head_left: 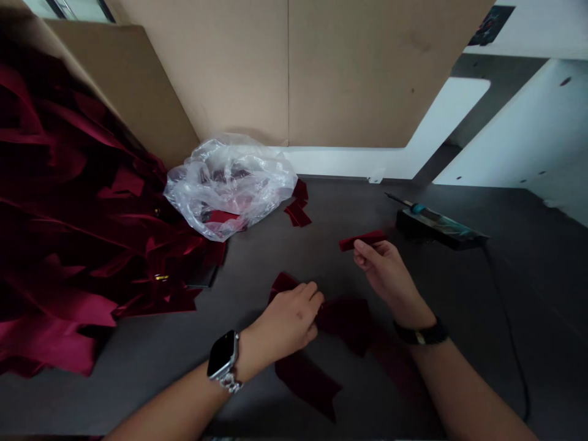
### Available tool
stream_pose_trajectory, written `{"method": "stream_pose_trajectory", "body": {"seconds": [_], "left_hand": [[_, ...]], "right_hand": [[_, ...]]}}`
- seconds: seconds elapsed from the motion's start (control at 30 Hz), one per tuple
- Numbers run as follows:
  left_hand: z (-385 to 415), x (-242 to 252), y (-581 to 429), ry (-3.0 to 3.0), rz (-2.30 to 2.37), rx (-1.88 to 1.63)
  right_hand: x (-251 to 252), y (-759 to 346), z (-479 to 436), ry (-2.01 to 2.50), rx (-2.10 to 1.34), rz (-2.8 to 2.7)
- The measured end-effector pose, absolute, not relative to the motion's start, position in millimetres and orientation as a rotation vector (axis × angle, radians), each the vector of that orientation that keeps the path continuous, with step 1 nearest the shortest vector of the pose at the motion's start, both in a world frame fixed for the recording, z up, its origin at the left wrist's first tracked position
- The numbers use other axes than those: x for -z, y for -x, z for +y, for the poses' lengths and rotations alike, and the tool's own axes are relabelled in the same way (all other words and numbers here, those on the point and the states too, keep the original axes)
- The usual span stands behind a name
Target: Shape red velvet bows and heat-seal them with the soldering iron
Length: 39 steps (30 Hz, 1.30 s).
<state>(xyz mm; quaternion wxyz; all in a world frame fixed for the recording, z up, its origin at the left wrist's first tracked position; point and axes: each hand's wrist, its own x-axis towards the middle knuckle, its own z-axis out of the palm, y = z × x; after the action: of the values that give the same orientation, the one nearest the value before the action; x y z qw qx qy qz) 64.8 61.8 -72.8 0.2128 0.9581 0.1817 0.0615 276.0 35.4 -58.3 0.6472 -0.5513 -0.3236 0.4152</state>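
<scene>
My left hand (289, 318), a watch on its wrist, is closed over the middle of a dark red velvet bow (344, 318). The bow lies on the dark table, its loops and a notched tail (307, 383) spreading out around the hand; its centre is hidden under my fingers. Off to the right and a little above the bow, my right hand (383, 269) pinches a short strip of red velvet ribbon (362, 239) between thumb and fingers. A soldering iron (436, 220) rests on a black holder just beyond that hand.
A large heap of dark red bows (92, 214) fills the left side. Behind it stand cardboard panels (285, 73). A clear plastic bag (234, 177) with red pieces sits at the back, more ribbon pieces (298, 211) beside it. The iron's cord (505, 312) runs down the right.
</scene>
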Motion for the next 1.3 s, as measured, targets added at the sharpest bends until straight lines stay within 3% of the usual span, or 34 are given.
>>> {"method": "stream_pose_trajectory", "body": {"seconds": [0.1, 0.2, 0.37, 0.57, 0.8, 1.3], "left_hand": [[70.9, 80.2, -68.3, -2.36, 0.527, -0.393], [80.5, 82.5, -71.5, -1.595, 0.526, -0.639], [81.6, 84.9, -77.5, -0.791, 0.52, -0.629], [76.5, 89.4, -82.1, -0.911, 0.69, -0.734], [75.0, 84.2, -83.0, -0.966, 0.627, -0.734], [76.6, 85.6, -82.4, -1.124, 0.618, -0.793]], "right_hand": [[56.0, -278.5, 32.6, 1.155, -0.99, -0.761], [54.0, -277.4, 29.1, 1.061, -0.986, -0.817], [52.9, -271.9, 26.6, 1.07, -1.06, -0.87], [46.3, -269.9, 23.6, 1.024, -0.918, -0.905], [54.2, -248.1, 24.5, 1.316, -0.879, -1.393], [70.4, -239.9, 27.8, 1.256, -0.646, -1.454]]}}
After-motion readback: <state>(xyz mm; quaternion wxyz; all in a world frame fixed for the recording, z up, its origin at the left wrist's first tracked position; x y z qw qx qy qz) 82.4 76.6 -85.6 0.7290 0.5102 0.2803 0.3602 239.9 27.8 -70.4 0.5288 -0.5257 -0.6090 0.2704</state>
